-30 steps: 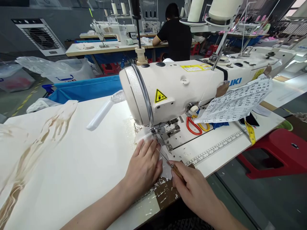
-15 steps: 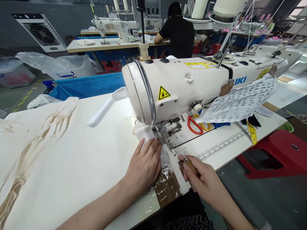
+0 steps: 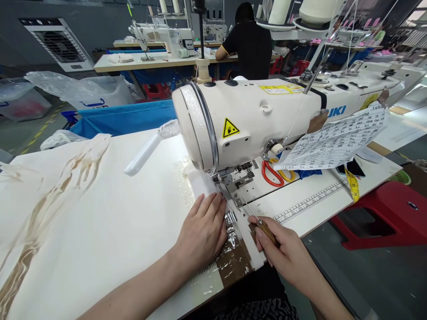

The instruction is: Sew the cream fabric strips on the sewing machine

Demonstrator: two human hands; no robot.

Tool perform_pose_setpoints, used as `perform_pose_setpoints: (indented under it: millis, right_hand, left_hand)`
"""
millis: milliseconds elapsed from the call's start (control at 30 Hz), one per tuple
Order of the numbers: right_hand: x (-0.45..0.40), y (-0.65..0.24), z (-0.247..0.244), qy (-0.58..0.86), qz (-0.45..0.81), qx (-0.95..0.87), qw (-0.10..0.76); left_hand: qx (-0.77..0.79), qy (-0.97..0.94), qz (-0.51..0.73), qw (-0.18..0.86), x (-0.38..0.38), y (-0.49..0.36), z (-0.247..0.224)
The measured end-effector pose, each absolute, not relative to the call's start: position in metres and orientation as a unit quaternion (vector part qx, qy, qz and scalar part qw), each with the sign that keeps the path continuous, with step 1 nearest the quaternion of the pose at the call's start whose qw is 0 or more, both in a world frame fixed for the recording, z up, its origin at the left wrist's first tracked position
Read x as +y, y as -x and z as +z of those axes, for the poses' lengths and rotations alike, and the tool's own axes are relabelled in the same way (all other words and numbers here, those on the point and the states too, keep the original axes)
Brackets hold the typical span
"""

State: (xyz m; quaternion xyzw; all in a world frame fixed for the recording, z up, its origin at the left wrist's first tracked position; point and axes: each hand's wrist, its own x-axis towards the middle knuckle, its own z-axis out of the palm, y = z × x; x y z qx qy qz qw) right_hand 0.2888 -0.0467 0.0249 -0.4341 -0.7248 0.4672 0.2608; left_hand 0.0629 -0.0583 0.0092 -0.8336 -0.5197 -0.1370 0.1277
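Note:
A white sewing machine (image 3: pixel 247 120) stands across the table, its needle area low at its left end. My left hand (image 3: pixel 204 226) lies palm down just in front of the needle area, its fingertips on a piece of white fabric (image 3: pixel 203 181). My right hand (image 3: pixel 278 244) is closed around the wooden handle of a thin metal awl (image 3: pixel 267 232). The awl's tip points up and left toward the metal guide by the needle plate. A white strip (image 3: pixel 251 251) runs between my hands to the table's front edge.
Scissors with red and yellow handles (image 3: pixel 271 174) lie under the machine arm, near a handwritten paper (image 3: pixel 336 138) and a yellow tape measure (image 3: pixel 352 184). Cream fabric (image 3: pixel 50 195) spreads at left. A red stool (image 3: pixel 390 213) is at right. A person (image 3: pixel 248 44) sits beyond.
The white fabric by the needle has shifted slightly and lies flatter beyond my left fingertips. My left hand has barely moved, and my right hand still holds the awl. The view has shifted slightly.

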Motion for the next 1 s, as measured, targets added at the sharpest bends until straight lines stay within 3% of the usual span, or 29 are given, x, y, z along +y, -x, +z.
perform_pose_setpoints:
  millis: [267, 633, 833, 1000]
  right_hand:
    - [-0.049, -0.291, 0.020, 0.458, 0.421, -0.730, 0.284]
    - [-0.053, -0.278, 0.024, 0.426, 0.359, -0.737, 0.382]
    - [-0.042, -0.252, 0.019, 0.317, 0.273, -0.838, 0.351]
    - [-0.036, -0.235, 0.015, 0.327, 0.129, -0.891, 0.287]
  left_hand:
    - [-0.527, 0.830, -0.132, 0.124, -0.058, -0.065, 0.009]
    - [-0.546, 0.820, -0.141, 0.099, -0.047, -0.059, 0.005]
    - [-0.559, 0.807, -0.185, 0.039, -0.040, -0.056, 0.008]
    - [-0.535, 0.821, -0.196, 0.030, -0.038, -0.051, 0.008]
